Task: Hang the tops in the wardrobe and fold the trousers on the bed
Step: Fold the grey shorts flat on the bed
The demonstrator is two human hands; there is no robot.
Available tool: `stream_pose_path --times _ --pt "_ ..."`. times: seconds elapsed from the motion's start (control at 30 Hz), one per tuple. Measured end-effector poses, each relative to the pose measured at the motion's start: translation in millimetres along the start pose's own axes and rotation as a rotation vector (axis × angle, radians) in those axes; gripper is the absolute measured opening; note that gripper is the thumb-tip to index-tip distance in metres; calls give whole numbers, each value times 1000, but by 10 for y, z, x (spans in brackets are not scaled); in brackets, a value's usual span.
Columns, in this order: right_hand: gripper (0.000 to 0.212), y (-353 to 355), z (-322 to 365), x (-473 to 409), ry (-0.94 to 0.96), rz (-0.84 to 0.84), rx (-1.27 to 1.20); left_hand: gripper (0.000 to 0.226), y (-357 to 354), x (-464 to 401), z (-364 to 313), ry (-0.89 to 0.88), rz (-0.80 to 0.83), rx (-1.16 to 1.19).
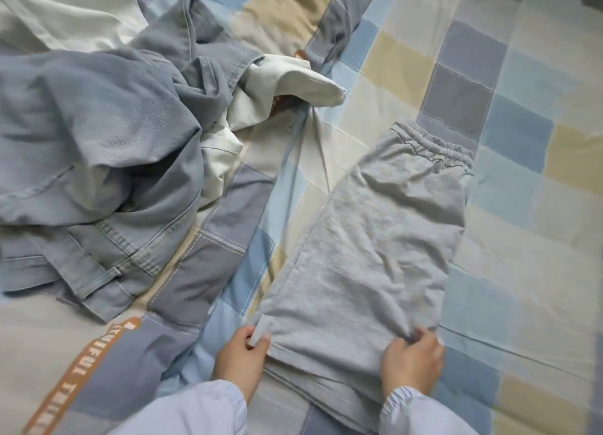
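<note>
Grey jersey trousers [375, 238] lay stretched on the bed [522, 206], running away from the hands toward an elastic waistband [437, 147] at the far end, up and slightly to the right of them. The near end of the trousers lay folded over itself in layers between the two wrists.

The left hand [239, 359] pinched the near left corner of the cloth, thumb on top and fingers curled beneath the edge. The right hand [412, 359] gripped the near right corner, its fingers bunched into a small gather of fabric. Both wrists came out of pale blue striped sleeves [202, 408] with elastic cuffs.

Beyond the left hand and well out to its left lay a rumpled heap of blue denim garments [98, 160], seams and stitching showing, with a white garment [293, 78] poking out of the heap's far side and another pale cloth [58, 19] at the far left corner. Whether these were tops or trousers could not be told.

Under everything spread a patchwork cover [489, 91] of blue, cream, beige and slate squares. To the left of the left wrist a brown band with white lettering [81, 369] ran across the cover, partly cut off by the picture's edge.
</note>
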State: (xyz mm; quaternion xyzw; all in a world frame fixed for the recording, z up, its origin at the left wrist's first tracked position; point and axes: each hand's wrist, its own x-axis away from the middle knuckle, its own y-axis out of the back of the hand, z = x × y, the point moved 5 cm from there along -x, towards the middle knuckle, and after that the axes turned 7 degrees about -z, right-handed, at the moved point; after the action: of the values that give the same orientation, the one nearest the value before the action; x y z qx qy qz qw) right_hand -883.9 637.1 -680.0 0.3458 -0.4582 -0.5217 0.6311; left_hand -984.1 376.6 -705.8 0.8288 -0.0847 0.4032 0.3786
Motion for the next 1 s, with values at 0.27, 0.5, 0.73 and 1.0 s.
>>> stream_pose_path --times 0.27,0.5,0.73,1.0 --pt "42 34 -984 227 -406 155 -113 25 -112 -59 -176 -145 71 -215" --pt "39 -58 -1132 115 -517 239 -408 33 -37 49 -243 -163 44 -14" --pt "13 384 -955 212 -304 274 -503 34 347 64 -351 -245 0 -15" --pt "18 -94 -1583 648 -695 396 -462 35 318 -288 -61 -265 -15 -491"
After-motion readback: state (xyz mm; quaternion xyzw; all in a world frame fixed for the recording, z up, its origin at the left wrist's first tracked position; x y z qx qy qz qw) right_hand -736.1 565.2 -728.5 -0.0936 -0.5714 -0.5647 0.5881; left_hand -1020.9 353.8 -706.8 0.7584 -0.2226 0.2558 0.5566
